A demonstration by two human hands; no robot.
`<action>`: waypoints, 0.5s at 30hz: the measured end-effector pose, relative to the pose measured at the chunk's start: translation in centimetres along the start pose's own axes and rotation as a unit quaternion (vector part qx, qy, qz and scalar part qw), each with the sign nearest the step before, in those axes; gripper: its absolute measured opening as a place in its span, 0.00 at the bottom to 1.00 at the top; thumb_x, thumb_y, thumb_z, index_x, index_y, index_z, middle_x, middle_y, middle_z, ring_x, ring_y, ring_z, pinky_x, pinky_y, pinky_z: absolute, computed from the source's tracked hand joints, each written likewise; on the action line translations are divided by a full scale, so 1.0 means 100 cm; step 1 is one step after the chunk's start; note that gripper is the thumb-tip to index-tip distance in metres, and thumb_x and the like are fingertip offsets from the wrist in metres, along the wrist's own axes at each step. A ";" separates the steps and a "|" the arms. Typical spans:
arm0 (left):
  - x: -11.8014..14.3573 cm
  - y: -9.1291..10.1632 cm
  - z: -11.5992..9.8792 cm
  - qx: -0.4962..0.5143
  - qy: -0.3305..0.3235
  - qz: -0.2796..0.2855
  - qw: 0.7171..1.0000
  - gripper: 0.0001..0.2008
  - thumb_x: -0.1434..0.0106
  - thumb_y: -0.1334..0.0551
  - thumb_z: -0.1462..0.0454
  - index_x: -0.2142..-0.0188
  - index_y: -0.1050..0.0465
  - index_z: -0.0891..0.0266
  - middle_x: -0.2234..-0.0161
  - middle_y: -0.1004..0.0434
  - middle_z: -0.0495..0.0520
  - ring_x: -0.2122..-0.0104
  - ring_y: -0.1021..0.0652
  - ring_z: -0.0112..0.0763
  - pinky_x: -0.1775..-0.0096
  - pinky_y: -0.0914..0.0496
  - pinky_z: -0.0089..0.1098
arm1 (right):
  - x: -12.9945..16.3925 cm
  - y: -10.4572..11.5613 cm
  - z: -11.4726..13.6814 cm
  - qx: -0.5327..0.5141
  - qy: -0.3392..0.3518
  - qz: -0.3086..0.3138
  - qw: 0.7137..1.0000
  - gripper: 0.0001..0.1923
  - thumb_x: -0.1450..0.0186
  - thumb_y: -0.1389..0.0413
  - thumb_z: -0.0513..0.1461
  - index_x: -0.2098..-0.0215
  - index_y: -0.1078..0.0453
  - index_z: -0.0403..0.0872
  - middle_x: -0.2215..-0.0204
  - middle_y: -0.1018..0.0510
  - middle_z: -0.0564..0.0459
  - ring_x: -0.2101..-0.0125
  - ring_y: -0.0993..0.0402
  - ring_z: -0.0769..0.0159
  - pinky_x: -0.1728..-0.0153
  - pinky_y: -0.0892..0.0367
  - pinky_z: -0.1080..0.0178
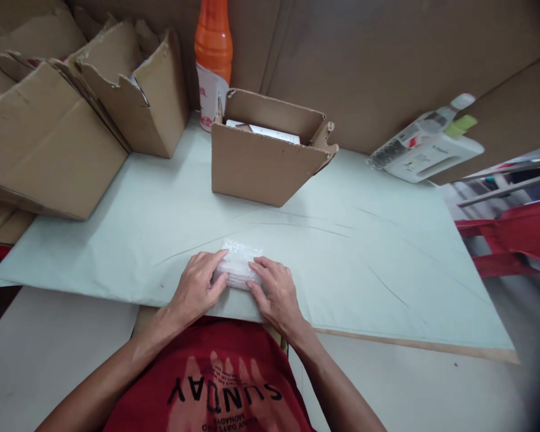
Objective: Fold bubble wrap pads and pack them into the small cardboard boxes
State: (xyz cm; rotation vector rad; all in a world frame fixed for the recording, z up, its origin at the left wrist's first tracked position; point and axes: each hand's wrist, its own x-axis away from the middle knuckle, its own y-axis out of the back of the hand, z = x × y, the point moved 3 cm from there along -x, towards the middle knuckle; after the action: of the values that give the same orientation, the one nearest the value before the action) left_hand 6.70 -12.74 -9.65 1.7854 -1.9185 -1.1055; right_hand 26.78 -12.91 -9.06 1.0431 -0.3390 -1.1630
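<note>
Pale green table sheet (351,252) lies under both hands: left hand (197,289) and right hand (275,291) clasp a bubble-wrap bundle (238,264) between them, cardboard box (263,159) beyond.

L hand (197,287) & R hand (275,292) palms-down, close together, fingers curled inward.

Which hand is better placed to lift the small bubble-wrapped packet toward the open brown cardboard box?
Probably the right hand. Both hands rest on the small bubble-wrapped packet, the left hand on its left end. The open brown cardboard box stands behind it, slightly to the right, so the right has the more direct path.
</note>
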 end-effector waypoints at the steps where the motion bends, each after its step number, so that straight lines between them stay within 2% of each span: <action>1: -0.005 -0.002 0.002 -0.018 0.007 -0.007 1.000 0.17 0.31 0.42 0.64 0.44 0.31 0.63 0.59 0.20 0.58 0.59 0.23 0.40 0.54 0.28 0.42 | 0.000 -0.001 0.001 0.027 0.011 -0.004 1.000 0.16 0.29 0.45 0.42 0.45 0.29 0.49 0.47 0.23 0.41 0.49 0.27 0.52 0.52 0.32 0.50; 4: -0.013 -0.005 0.007 -0.027 0.031 -0.035 0.999 0.15 0.31 0.41 0.62 0.47 0.29 0.64 0.57 0.20 0.60 0.56 0.22 0.42 0.51 0.28 0.45 | -0.005 -0.007 0.004 0.081 0.044 0.027 0.995 0.17 0.32 0.41 0.41 0.45 0.28 0.48 0.44 0.24 0.40 0.48 0.29 0.48 0.51 0.34 0.47; 7: -0.005 -0.001 0.009 0.058 0.110 -0.072 0.990 0.20 0.32 0.40 0.60 0.43 0.31 0.62 0.50 0.23 0.62 0.53 0.22 0.41 0.54 0.25 0.41 | -0.012 -0.012 -0.001 0.061 0.022 0.013 0.998 0.15 0.31 0.43 0.38 0.47 0.27 0.48 0.49 0.20 0.42 0.52 0.26 0.51 0.53 0.32 0.49; 9: 0.006 0.000 0.010 0.146 0.190 -0.079 0.968 0.23 0.33 0.39 0.59 0.40 0.34 0.62 0.47 0.24 0.63 0.52 0.21 0.39 0.56 0.24 0.38 | -0.017 -0.011 -0.006 -0.004 -0.029 -0.036 0.999 0.13 0.30 0.45 0.39 0.48 0.26 0.48 0.54 0.18 0.44 0.56 0.23 0.54 0.54 0.30 0.52; 11: 0.016 -0.002 0.007 0.245 0.241 -0.059 0.937 0.24 0.33 0.39 0.58 0.40 0.35 0.63 0.45 0.24 0.65 0.50 0.20 0.39 0.51 0.24 0.40 | -0.019 -0.011 -0.010 -0.095 -0.095 -0.069 0.988 0.13 0.30 0.45 0.41 0.49 0.25 0.49 0.56 0.17 0.46 0.58 0.22 0.57 0.54 0.28 0.55; 15: 0.016 -0.013 -0.011 0.410 0.248 0.006 0.878 0.26 0.34 0.39 0.59 0.40 0.35 0.66 0.42 0.25 0.67 0.44 0.22 0.43 0.43 0.28 0.43 | -0.017 -0.020 -0.003 -0.302 -0.182 -0.057 0.934 0.12 0.31 0.44 0.43 0.52 0.26 0.47 0.60 0.17 0.49 0.62 0.21 0.61 0.59 0.26 0.61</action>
State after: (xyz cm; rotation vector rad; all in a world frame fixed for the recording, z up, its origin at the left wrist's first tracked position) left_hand 8.02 -14.55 -10.27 2.1313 -2.1699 0.2776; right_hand 25.09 -11.31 -10.39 0.3072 -0.1860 -1.4458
